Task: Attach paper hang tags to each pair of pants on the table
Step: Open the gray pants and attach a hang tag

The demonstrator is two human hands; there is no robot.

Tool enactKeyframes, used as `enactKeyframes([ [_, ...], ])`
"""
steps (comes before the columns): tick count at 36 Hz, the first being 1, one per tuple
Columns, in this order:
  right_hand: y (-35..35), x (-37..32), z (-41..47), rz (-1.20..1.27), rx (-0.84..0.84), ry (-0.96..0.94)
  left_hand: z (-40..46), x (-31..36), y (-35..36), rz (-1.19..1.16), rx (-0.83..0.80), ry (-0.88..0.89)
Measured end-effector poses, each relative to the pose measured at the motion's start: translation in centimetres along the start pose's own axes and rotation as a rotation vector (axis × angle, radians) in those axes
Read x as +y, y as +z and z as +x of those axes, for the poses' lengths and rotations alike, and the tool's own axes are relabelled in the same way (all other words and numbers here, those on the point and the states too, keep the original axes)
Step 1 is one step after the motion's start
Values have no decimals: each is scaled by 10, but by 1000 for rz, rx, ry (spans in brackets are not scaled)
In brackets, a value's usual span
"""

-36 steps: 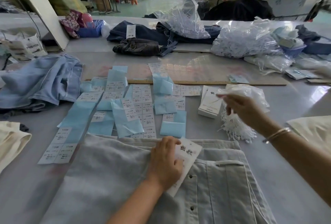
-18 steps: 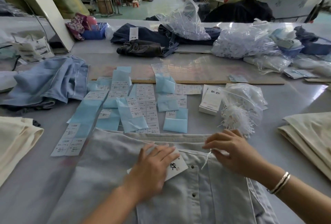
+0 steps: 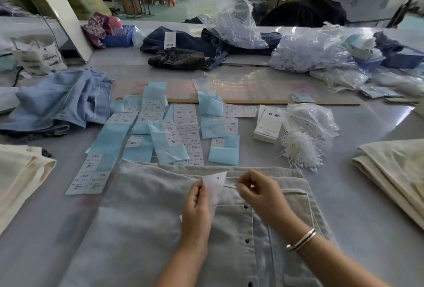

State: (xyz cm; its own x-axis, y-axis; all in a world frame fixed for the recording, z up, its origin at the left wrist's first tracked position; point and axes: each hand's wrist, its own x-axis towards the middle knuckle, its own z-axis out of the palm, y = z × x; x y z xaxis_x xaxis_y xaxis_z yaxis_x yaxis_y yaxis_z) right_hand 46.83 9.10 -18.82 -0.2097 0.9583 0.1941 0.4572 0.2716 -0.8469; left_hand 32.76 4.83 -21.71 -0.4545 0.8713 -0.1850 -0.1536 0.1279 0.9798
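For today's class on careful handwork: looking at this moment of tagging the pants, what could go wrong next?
The left hand holds the hang tag lifted by one edge, so it may bend as the right hand brings its thin white string to the small hole. The string could also miss that hole.

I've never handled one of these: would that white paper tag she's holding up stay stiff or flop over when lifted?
Probably fairly stiff: the hang tag stands upright, pinched only at one edge by the left hand, without drooping. It likely weighs very little, since a fingertip pinch carries it. It could crease or tear near its punched hole if tugged hard, though that is a guess.
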Motion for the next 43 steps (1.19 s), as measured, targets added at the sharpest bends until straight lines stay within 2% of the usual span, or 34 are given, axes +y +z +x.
enactKeyframes([
  [2, 15, 0, -3, 54, 42, 56, -1, -2, 1, -76, -27, -71],
  [8, 28, 4, -8, 151, 109, 80, 0, -10, -3, 16, -69, 7],
  [17, 28, 7, -7, 139, 136, 91, -5, -8, -2, 67, -102, 62],
  [24, 31, 10, -12, 81, 205, -30, -11, -3, -3, 147, -208, 255],
  [27, 33, 11, -14, 40, 245, -91, -9, 0, -2, 24, -280, 165],
  [32, 37, 14, -16, -14, 281, -144, 3, 7, 4, 6, -240, -72],
  [36, 37, 15, -17, -62, 290, -169, 5, 12, 7, 82, -259, -101],
  [43, 35, 15, -19, -111, 253, -185, 6, 11, 7, 218, -244, -48],
])
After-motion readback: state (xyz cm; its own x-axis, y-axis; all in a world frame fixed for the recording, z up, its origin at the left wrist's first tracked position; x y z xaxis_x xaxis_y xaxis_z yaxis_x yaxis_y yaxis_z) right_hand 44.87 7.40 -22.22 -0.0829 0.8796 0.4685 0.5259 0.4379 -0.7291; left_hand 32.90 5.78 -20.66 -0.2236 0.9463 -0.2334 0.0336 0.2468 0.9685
